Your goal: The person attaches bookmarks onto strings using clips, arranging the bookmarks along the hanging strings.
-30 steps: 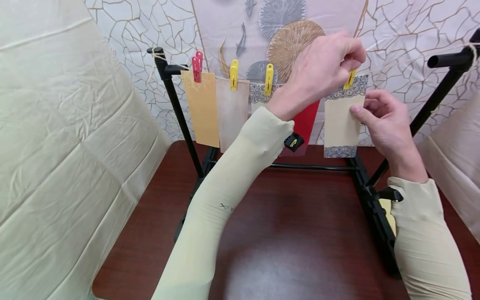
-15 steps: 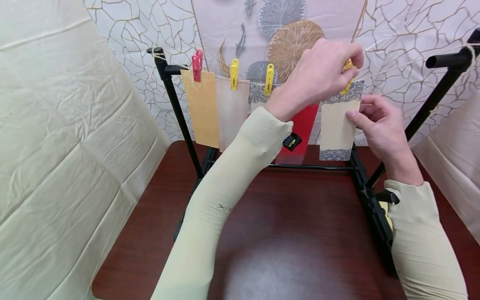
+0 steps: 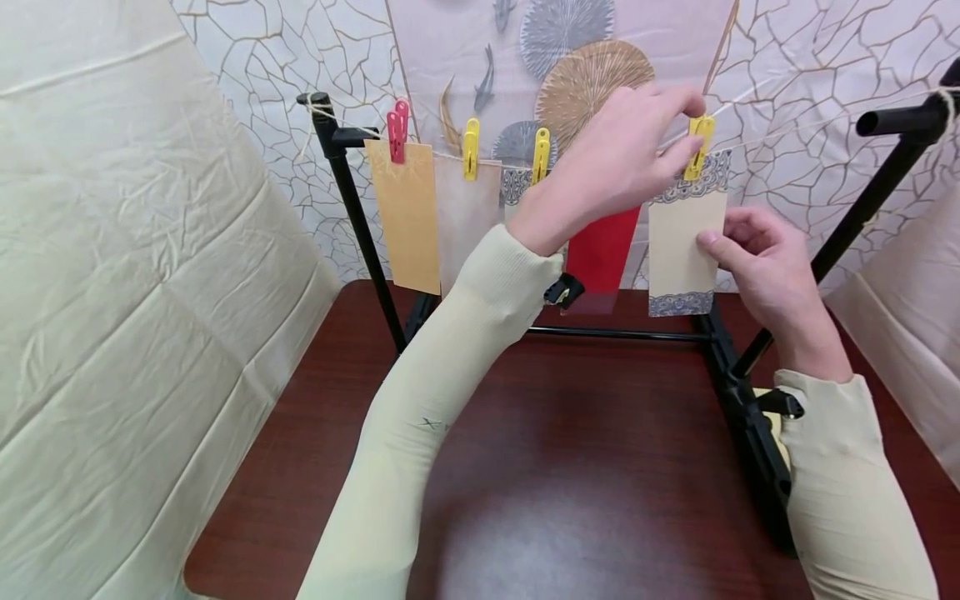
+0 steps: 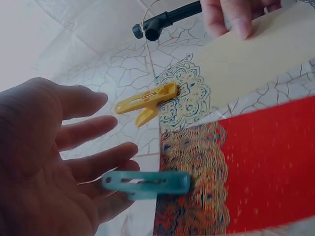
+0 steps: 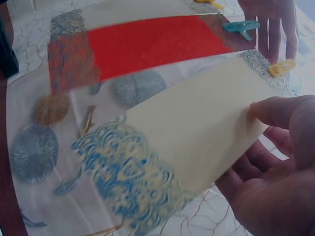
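A cream paper card [image 3: 681, 250] with blue patterned ends hangs at the right of the string, clipped by a yellow clothespin [image 3: 699, 148]. My right hand [image 3: 776, 267] pinches the card's right edge between thumb and fingers, as the right wrist view shows. Beside the yellow clothespin is my left hand [image 3: 611, 162]; in the left wrist view its fingers [image 4: 88, 132] are spread and parted around the clothespin's tail without gripping it. Next to the cream card hangs a red card [image 3: 603, 250], held by a teal clothespin [image 4: 147, 183] that the left hand hides in the head view.
The string runs between black frame posts [image 3: 352, 208] at both sides. Farther left hang an orange card [image 3: 405, 225] under pink clothespins [image 3: 397, 132], a pale card [image 3: 465, 217] and another patterned card, each under a yellow clothespin. A brown table [image 3: 555, 467] lies below.
My left fingers have parted from the yellow clothespin and the hand has drawn slightly left and down. The clothespin now shows fully, clamped on the card. My right hand still pinches the card.
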The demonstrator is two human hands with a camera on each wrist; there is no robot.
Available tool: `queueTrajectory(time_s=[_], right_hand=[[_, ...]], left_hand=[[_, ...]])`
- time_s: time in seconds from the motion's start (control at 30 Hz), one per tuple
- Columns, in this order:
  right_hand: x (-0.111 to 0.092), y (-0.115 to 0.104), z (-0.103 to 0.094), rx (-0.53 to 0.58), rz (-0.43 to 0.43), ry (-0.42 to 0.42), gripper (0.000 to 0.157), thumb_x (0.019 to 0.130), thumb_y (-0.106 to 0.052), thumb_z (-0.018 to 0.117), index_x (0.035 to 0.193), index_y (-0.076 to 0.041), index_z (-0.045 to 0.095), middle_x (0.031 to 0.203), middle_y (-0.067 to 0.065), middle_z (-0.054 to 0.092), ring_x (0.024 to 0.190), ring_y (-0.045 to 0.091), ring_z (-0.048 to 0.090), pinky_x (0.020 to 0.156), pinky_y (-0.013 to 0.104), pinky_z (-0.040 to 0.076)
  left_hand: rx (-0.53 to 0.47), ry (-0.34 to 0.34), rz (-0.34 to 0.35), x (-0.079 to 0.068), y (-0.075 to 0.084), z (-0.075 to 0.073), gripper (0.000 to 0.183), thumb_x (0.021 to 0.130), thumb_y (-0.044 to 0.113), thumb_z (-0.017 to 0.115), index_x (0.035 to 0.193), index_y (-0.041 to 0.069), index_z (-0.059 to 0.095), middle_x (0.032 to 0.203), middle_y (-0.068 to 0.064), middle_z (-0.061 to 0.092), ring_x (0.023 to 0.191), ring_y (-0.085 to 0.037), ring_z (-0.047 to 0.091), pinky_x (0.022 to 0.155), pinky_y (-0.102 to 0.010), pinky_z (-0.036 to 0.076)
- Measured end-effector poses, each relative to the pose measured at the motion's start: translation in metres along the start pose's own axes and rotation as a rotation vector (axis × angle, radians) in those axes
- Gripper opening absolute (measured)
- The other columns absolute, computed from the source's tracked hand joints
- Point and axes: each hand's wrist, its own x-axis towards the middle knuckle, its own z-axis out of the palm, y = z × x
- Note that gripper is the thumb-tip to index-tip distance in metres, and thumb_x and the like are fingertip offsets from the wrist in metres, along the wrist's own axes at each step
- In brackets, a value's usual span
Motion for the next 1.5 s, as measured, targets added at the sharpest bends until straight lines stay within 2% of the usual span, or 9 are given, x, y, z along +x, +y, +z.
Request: queueTrajectory(time_s=[0.2,0.47,0.67,0.9,1.03,1.13,1.27,1.37,1.5], right_hand=[[-0.014,0.009,-0.015,-0.097,0.055,0.020,0.015,0.088,0.004,0.067,0.102,0.000,0.068,0.080,-0.001,0.069,0.070,0.008,0.061,0.067,0.014,0.053],[-0.033,0.015,-0.041,-0.148,0.110,-0.017,0.017,0.092,0.000,0.063,0.109,0.002,0.064,0.091,0.000,0.074,0.078,0.008,0.071,0.072,0.015,0.055],[-0.047,0.019,-0.056,-0.150,0.100,-0.035,0.016,0.094,0.001,0.060,0.110,0.001,0.063,0.093,0.000,0.075,0.080,0.007,0.072,0.071,0.016,0.056],[-0.061,0.024,-0.068,-0.194,0.118,-0.036,0.016,0.095,0.002,0.057,0.109,-0.002,0.064,0.092,-0.003,0.076,0.080,0.006,0.072,0.070,0.014,0.055],[-0.069,0.026,-0.077,-0.189,0.131,-0.034,0.016,0.095,0.003,0.057,0.109,-0.002,0.063,0.093,-0.003,0.076,0.080,0.005,0.073,0.071,0.014,0.055],[-0.077,0.027,-0.085,-0.182,0.142,-0.019,0.016,0.094,0.004,0.057,0.109,-0.001,0.062,0.093,-0.002,0.076,0.080,0.006,0.072,0.069,0.016,0.056],[-0.086,0.028,-0.098,-0.276,0.181,0.007,0.016,0.095,0.001,0.057,0.110,0.000,0.060,0.092,-0.006,0.075,0.079,0.004,0.071,0.066,0.017,0.056],[-0.091,0.029,-0.107,-0.367,0.217,0.017,0.015,0.096,-0.002,0.057,0.111,-0.002,0.059,0.092,-0.011,0.074,0.077,0.001,0.070,0.064,0.016,0.055],[-0.096,0.033,-0.121,-0.397,0.237,0.018,0.015,0.097,-0.003,0.056,0.110,-0.009,0.060,0.092,-0.014,0.073,0.077,-0.001,0.070,0.063,0.016,0.055]], left_hand=[[-0.040,0.050,0.007,-0.017,-0.005,-0.003,0.034,0.103,0.036,0.044,0.133,0.024,0.054,0.135,0.012,0.056,0.126,-0.005,0.045,0.107,-0.012,0.025],[-0.188,0.227,0.049,-0.041,-0.018,0.004,0.030,0.102,0.028,0.049,0.126,0.017,0.062,0.129,0.004,0.060,0.121,-0.010,0.050,0.105,-0.012,0.030],[-0.305,0.322,0.068,-0.059,-0.030,0.014,0.030,0.099,0.022,0.055,0.126,0.011,0.063,0.126,-0.001,0.063,0.115,-0.011,0.054,0.101,-0.014,0.035],[-0.354,0.426,0.076,-0.080,-0.044,0.030,0.036,0.095,0.017,0.061,0.130,0.006,0.058,0.123,-0.006,0.065,0.113,-0.013,0.059,0.102,-0.017,0.038],[-0.364,0.458,0.069,-0.093,-0.051,0.039,0.038,0.093,0.017,0.064,0.129,0.005,0.059,0.122,-0.007,0.065,0.112,-0.015,0.058,0.101,-0.019,0.041],[-0.400,0.490,0.068,-0.103,-0.057,0.047,0.037,0.093,0.017,0.065,0.128,0.004,0.060,0.125,-0.009,0.064,0.113,-0.015,0.059,0.097,-0.020,0.046],[-0.507,0.587,0.085,-0.116,-0.070,0.058,0.030,0.095,0.012,0.061,0.122,-0.001,0.062,0.118,-0.013,0.068,0.106,-0.017,0.064,0.083,-0.023,0.053],[-0.598,0.628,0.062,-0.127,-0.080,0.064,0.026,0.096,0.010,0.058,0.119,-0.002,0.062,0.113,-0.015,0.070,0.101,-0.017,0.065,0.076,-0.027,0.052],[-0.666,0.623,-0.012,-0.140,-0.089,0.073,0.026,0.097,0.009,0.058,0.121,-0.001,0.061,0.113,-0.015,0.070,0.099,-0.019,0.065,0.077,-0.030,0.051]])
